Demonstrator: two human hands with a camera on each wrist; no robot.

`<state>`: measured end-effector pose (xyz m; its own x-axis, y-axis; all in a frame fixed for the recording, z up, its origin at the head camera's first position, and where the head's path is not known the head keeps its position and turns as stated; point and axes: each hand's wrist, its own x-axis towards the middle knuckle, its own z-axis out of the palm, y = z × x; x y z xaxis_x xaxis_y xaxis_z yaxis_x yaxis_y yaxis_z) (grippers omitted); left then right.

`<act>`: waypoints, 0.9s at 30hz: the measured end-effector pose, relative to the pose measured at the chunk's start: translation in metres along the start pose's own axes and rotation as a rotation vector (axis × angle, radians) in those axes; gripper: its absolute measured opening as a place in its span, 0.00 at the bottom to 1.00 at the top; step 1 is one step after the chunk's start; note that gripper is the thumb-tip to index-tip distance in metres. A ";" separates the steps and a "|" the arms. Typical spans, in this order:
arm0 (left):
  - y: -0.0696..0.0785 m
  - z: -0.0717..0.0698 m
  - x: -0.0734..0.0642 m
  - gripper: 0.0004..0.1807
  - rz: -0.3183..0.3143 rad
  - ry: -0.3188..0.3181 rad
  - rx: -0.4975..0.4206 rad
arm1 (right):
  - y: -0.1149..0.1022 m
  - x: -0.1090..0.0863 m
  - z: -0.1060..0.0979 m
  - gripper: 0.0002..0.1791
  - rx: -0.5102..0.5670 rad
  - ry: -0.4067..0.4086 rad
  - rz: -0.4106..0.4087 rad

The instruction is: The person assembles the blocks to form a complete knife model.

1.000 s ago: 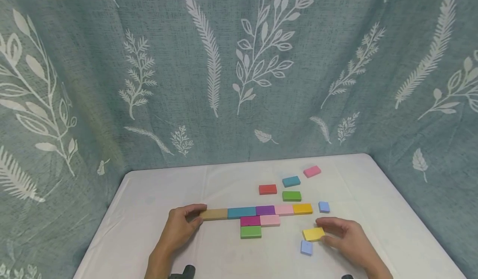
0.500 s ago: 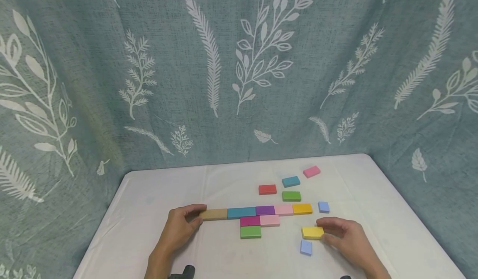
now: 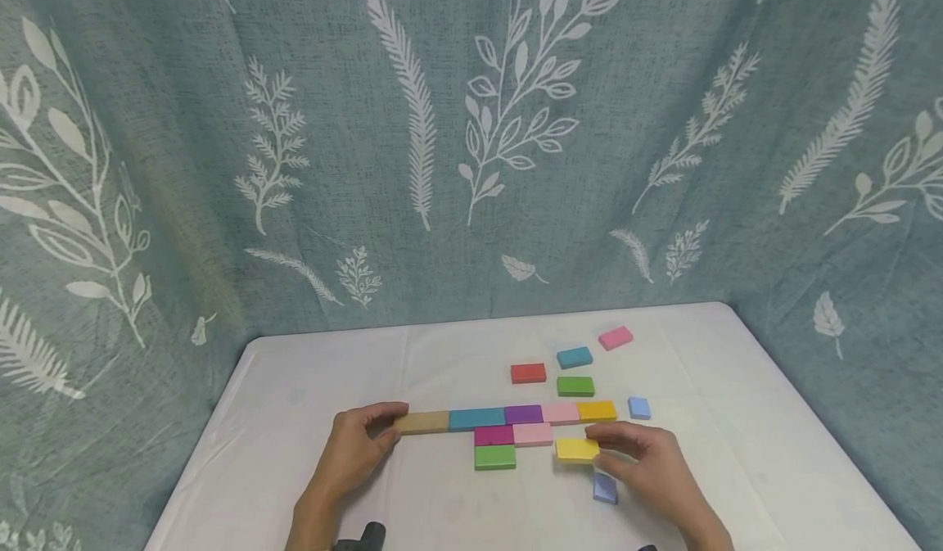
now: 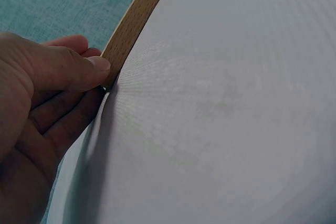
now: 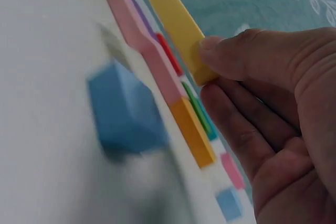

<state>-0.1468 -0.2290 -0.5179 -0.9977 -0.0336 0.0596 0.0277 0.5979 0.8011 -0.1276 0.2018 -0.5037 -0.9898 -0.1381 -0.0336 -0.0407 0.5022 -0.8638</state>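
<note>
My left hand (image 3: pixel 355 446) pinches the left end of a plain wooden block (image 3: pixel 423 422), its thumb on that end in the left wrist view. Between thumb and fingers of my right hand (image 3: pixel 651 465) is a yellow block (image 3: pixel 577 450), raised off the table with a shadow below it. Right of the wooden block, a teal block (image 3: pixel 477 419), a purple one (image 3: pixel 523 414), a pink one (image 3: pixel 561 413) and an orange one (image 3: pixel 597 410) continue the row. Under the row lie a magenta block (image 3: pixel 493 435), a second pink block (image 3: pixel 533 434) and a green block (image 3: pixel 495 457).
A light blue block (image 3: pixel 605 488) lies just below the right hand, another small blue block (image 3: pixel 639 408) right of the row. Behind the row are a red block (image 3: pixel 528 372), a green one (image 3: pixel 575 386), a teal one (image 3: pixel 575 357) and a pink one (image 3: pixel 615 337). A patterned curtain (image 3: pixel 442 273) borders the table.
The right hand has lifted the yellow block and carried it leftward, closer to the lower pink block. The left hand stays at the wooden block's end.
</note>
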 end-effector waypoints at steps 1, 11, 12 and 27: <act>0.000 0.000 0.000 0.21 0.001 0.000 0.000 | 0.000 0.001 0.004 0.20 -0.006 -0.009 -0.016; -0.002 0.001 0.001 0.21 0.010 0.004 0.011 | -0.007 0.007 0.030 0.19 -0.050 -0.050 -0.158; -0.002 0.001 0.001 0.21 0.012 0.004 0.012 | -0.007 0.007 0.032 0.19 -0.051 -0.052 -0.180; -0.003 -0.001 0.002 0.21 0.017 0.001 0.022 | -0.020 0.012 0.048 0.19 -0.223 -0.059 -0.199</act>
<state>-0.1492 -0.2315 -0.5201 -0.9970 -0.0238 0.0735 0.0433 0.6156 0.7869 -0.1320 0.1486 -0.5108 -0.9501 -0.2985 0.0900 -0.2681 0.6347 -0.7248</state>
